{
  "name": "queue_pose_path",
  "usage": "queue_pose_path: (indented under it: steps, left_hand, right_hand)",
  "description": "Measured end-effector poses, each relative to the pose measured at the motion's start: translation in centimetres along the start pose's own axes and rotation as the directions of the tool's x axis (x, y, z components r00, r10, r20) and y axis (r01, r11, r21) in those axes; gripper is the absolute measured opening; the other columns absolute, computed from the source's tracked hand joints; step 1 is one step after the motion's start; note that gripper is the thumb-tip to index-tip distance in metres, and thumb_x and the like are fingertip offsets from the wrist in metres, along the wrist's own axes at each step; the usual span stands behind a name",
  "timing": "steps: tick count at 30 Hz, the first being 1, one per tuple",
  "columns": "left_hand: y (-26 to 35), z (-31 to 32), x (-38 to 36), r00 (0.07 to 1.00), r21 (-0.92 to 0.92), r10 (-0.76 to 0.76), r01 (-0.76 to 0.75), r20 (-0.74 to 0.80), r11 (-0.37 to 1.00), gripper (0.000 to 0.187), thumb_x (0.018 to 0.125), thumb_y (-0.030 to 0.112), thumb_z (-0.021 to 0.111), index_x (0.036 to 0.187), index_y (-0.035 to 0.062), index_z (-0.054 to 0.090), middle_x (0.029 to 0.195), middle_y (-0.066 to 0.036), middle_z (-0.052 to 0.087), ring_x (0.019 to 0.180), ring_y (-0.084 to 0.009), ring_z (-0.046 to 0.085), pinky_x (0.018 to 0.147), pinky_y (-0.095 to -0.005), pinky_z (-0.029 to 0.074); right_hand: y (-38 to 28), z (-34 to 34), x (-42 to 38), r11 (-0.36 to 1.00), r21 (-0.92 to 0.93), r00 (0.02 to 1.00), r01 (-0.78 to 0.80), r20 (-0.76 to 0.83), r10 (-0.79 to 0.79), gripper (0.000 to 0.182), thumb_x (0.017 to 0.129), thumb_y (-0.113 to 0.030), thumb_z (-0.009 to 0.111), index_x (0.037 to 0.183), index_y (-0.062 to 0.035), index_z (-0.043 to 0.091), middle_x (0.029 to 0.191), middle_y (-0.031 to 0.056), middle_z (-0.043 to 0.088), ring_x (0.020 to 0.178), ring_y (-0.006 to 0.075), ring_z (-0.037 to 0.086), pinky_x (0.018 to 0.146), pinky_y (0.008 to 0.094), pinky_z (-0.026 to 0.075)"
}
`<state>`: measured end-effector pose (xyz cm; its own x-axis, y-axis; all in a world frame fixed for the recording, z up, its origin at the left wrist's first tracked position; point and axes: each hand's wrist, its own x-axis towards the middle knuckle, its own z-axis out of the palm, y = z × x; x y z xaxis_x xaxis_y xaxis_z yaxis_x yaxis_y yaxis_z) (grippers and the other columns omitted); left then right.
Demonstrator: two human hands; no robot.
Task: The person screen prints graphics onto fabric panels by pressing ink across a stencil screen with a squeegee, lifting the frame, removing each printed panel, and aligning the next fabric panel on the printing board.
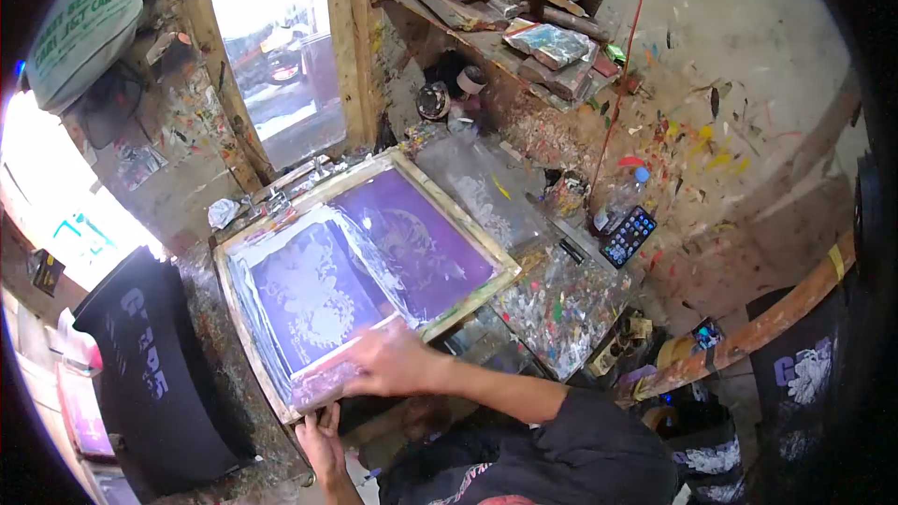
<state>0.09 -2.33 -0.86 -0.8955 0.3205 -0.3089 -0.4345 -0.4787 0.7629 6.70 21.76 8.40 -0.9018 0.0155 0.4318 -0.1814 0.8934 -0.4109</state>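
A wooden-framed printing screen (460, 224) lies at an angle on the bench, its purple mesh carrying a pale floral design. White ink streaks the mesh, mostly down its middle and along its left side. My right hand (388, 362) is closed around a squeegee (323, 383) at the near side of the screen; that hand is slightly blurred. Below the squeegee, my left hand (323, 444) has its fingers bent against the screen's near edge, close to the corner. Its fingertips are partly hidden there.
A black printed shirt (154, 365) hangs over a board at left. Right of the screen are a paint-spattered board (561, 318) and a phone (629, 237). Wood scraps crowd a shelf (468, 23) at the back. A curved wooden bar (748, 346) crosses at right.
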Motion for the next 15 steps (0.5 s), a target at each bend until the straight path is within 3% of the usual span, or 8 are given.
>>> queue_pose_path:
  steps: [2,3,4,5,8,11,13,15]
  left_hand:
    - [0.1,0.3,-0.2,1.000,0.001,0.028,-0.028,-0.007,1.000,0.030,0.104,0.016,0.057,0.122,-0.0070,0.049,0.127,-0.022,0.059,0.106,-0.0359,0.068,0.099,-0.0514,0.056]
    - [-0.2,-0.1,0.1,1.000,-0.006,0.020,-0.020,-0.002,1.000,0.030,0.104,0.016,0.057,0.122,-0.0067,0.049,0.127,-0.022,0.059,0.108,-0.0365,0.068,0.099,-0.0518,0.056]
    - [-0.3,-0.6,0.0,1.000,-0.007,0.008,-0.008,0.006,1.000,0.031,0.104,0.016,0.057,0.123,-0.0064,0.048,0.127,-0.022,0.059,0.109,-0.0371,0.068,0.099,-0.0521,0.055]
    - [-0.3,-0.6,-0.2,1.000,-0.011,0.005,-0.004,0.019,1.000,0.031,0.104,0.016,0.057,0.123,-0.0064,0.048,0.127,-0.022,0.059,0.109,-0.0371,0.068,0.099,-0.0521,0.055]
    - [-0.5,-0.2,0.2,0.999,0.004,0.028,-0.028,-0.024,1.000,0.032,0.104,0.019,0.057,0.122,-0.0051,0.047,0.126,-0.021,0.060,0.109,-0.0373,0.068,0.098,-0.0517,0.056]
    - [-0.3,-0.4,0.1,1.000,0.051,0.006,-0.005,-0.018,0.999,0.033,0.105,0.022,0.057,0.119,-0.0054,0.047,0.119,-0.022,0.063,0.103,-0.0374,0.070,0.093,-0.0505,0.058]
    - [-0.1,-1.2,0.7,0.999,0.114,-0.043,0.040,0.022,0.993,0.033,0.106,0.024,0.055,0.117,-0.0062,0.047,0.114,-0.024,0.065,0.101,-0.0374,0.070,0.091,-0.0499,0.059]
    - [0.6,-0.9,0.2,0.991,0.220,-0.128,0.120,0.023,0.968,0.036,0.107,0.029,0.050,0.112,-0.0073,0.048,0.093,-0.025,0.068,0.085,-0.0344,0.073,0.074,-0.0439,0.062]
  right_hand:
    - [8.8,-3.5,-1.0,0.889,-0.171,0.885,-0.425,-0.283,0.369,0.055,0.089,-0.050,0.064,0.117,-0.0027,0.063,0.114,0.0208,0.066,0.115,0.0372,0.062,0.108,0.0572,0.037]
    - [11.9,-7.8,-1.6,0.750,-0.352,0.796,-0.559,-0.480,0.368,0.068,0.088,-0.056,0.064,0.127,-0.0009,0.059,0.127,0.0237,0.063,0.120,0.0388,0.059,0.110,0.0610,0.034]
    - [16.5,-10.3,-2.8,0.401,-0.393,0.562,-0.827,-0.592,0.578,0.086,0.087,-0.061,0.065,0.143,0.0018,0.046,0.132,0.0257,0.061,0.127,0.0394,0.056,0.111,0.0652,0.030]
    - [23.3,-10.7,-6.2,0.206,-0.511,0.544,-0.834,-0.703,0.458,0.098,0.086,-0.060,0.066,0.156,-0.0027,0.027,0.132,0.0267,0.062,0.126,0.0415,0.057,0.111,0.0687,0.027]
    - [27.2,-17.6,-8.1,0.255,-0.345,0.361,-0.903,-0.289,0.887,0.086,0.079,-0.056,0.074,0.142,-0.0047,0.045,0.145,0.0254,0.051,0.133,0.0431,0.050,0.108,0.0694,0.030]
    - [29.1,-21.2,-6.9,0.299,-0.298,0.380,-0.907,-0.269,0.885,0.088,0.076,-0.052,0.078,0.143,-0.0065,0.044,0.141,0.0256,0.055,0.129,0.0432,0.054,0.107,0.0676,0.034]
    - [30.0,-23.2,-7.0,0.446,-0.386,0.570,-0.807,-0.318,0.758,0.080,0.079,-0.044,0.077,0.143,-0.0085,0.046,0.127,0.0256,0.063,0.117,0.0440,0.061,0.103,0.0629,0.042]
    - [28.2,-22.7,-6.5,0.326,-0.577,0.638,-0.749,-0.496,0.589,0.072,0.083,-0.040,0.074,0.142,-0.0073,0.048,0.122,0.0252,0.065,0.112,0.0405,0.064,0.098,0.0576,0.046]
